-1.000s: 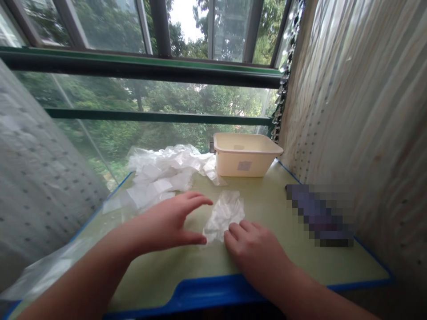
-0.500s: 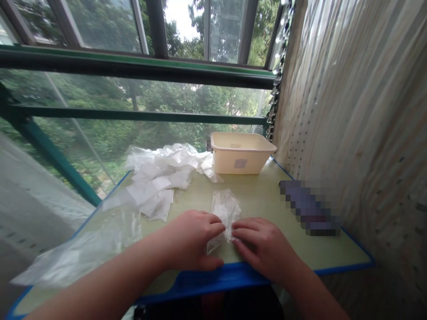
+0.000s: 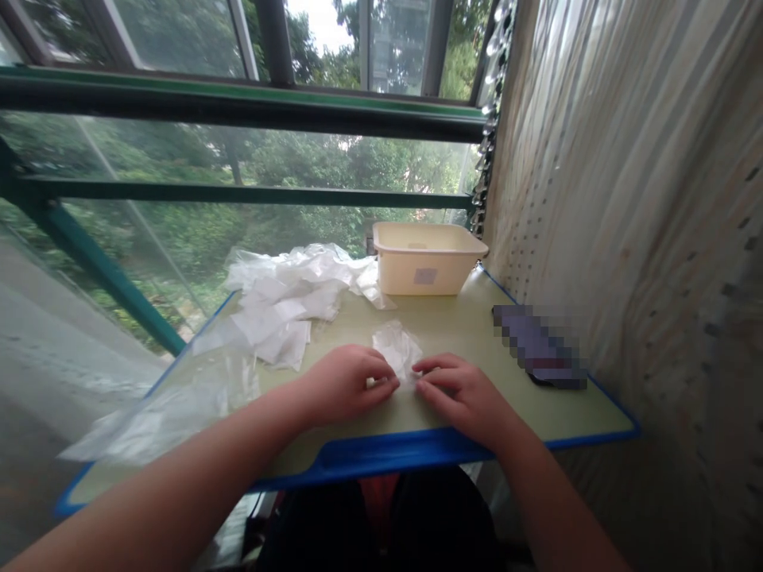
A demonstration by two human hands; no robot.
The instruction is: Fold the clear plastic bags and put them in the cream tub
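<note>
The left hand [image 3: 351, 385] is curled, thumb close to fingertips; the right hand [image 3: 468, 397] has a narrow gap between thumb and forefinger. Whether either grip pinches film, I cannot tell. Between them and reaching just beyond lies the bag [image 3: 396, 343], crumpled and see-through, on the table [image 3: 453, 330], its near end by the fingertips.

It looks like thin plastic film, so I judge it nearly weightless and limp, apt to fold wherever pushed, and slick enough to slide on the smooth table. It should not break, though a hard tug might stretch or tear it. The best hold is probably a light fingertip pinch at a near corner on each side, with the film drawn gently taut; a grip in the middle would likely just bunch it.

Left of and beyond the left hand sits a pile [image 3: 286, 298] of similar-looking white film. Beyond the bag is the tub [image 3: 426, 266]; right of and beyond the right hand, a blurred dark object [image 3: 536, 345].
</note>
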